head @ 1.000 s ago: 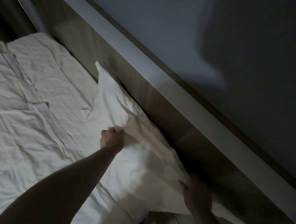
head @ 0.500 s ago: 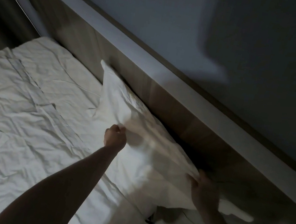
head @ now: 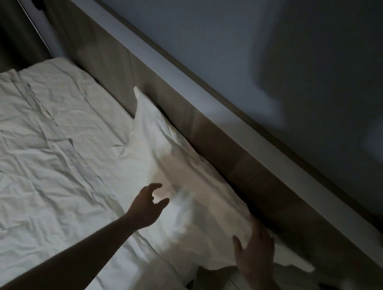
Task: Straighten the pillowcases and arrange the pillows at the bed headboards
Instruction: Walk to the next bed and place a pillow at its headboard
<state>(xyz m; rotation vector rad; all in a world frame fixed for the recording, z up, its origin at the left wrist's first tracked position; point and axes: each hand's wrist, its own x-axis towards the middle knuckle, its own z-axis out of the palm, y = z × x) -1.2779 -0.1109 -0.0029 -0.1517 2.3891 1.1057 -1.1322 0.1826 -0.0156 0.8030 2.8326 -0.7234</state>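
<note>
White cotton pillow (head: 158,154) lies along the wooden headboard (head: 233,156), touching it. Both hands hold nothing: left hand (head: 148,207) hovers with fingers loosely spread, right hand (head: 256,250) lies flat on the near end. Best smooth outward with 2 flat palms, keeping the pillow square against the board.
</note>
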